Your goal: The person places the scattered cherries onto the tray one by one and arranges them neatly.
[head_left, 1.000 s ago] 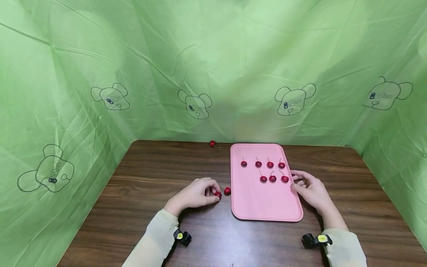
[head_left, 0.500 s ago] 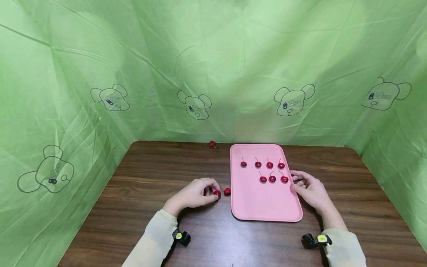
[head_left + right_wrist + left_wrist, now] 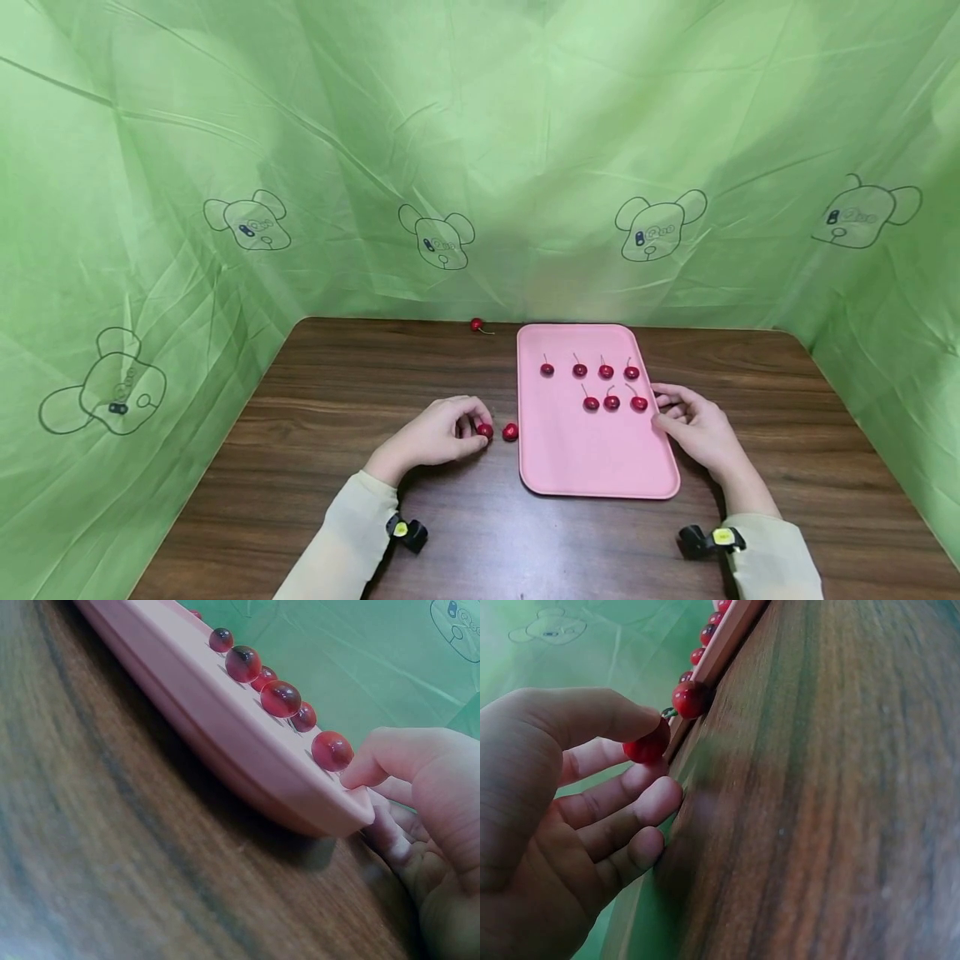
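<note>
My left hand (image 3: 437, 433) pinches a red cherry (image 3: 646, 745) between thumb and index finger, left of the pink tray (image 3: 588, 458). In the left wrist view its other fingers are loosely bent below the fruit. Beside the tray's left edge, just right of the held cherry, lies another cherry (image 3: 510, 432). My right hand (image 3: 699, 429) holds the tray's right edge, thumb at the rim and the fingers along the outside, partly hidden. Several stemmed cherries sit on the tray in two rows; the front row's right-hand cherry (image 3: 331, 751) is near the right thumb.
One more cherry (image 3: 476, 324) with its stem lies at the back edge of the brown wooden table (image 3: 337, 375), left of the tray's far corner. Green cloth (image 3: 480, 150) with bear-head drawings encloses the table's back and sides.
My left hand, with the cherry in its fingertips, has shifted slightly left and away from me. The right hand and the tray stay in place.
</note>
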`<state>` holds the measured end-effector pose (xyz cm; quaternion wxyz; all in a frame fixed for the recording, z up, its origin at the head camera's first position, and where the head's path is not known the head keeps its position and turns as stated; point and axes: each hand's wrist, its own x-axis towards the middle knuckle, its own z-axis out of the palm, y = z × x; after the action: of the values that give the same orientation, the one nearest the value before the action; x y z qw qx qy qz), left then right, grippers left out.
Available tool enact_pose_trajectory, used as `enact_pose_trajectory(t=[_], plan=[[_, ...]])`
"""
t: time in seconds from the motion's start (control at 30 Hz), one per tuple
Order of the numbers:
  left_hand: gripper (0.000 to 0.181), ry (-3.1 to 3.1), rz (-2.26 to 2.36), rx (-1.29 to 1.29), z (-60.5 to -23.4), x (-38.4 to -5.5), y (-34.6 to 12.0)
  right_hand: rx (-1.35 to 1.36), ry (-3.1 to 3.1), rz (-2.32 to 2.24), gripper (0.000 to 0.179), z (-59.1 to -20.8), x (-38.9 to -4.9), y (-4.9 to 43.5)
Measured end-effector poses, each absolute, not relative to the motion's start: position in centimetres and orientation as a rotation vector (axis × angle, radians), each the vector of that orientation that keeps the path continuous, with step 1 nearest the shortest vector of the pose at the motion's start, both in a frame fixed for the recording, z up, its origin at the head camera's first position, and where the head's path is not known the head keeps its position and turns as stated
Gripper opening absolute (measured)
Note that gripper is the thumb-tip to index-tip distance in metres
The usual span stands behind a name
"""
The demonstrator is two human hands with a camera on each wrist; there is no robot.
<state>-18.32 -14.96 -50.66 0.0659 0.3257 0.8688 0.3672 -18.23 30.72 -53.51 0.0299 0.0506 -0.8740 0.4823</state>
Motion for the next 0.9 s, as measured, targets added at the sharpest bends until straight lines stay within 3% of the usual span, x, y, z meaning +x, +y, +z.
enact_pose_trajectory(t=[0.9], plan=[[0.019,2.758,1.181,0.921,-50.11,-18.17,-14.62,0.137,-2.713,1.498,0.051,-53.48,-18.04,30.64]])
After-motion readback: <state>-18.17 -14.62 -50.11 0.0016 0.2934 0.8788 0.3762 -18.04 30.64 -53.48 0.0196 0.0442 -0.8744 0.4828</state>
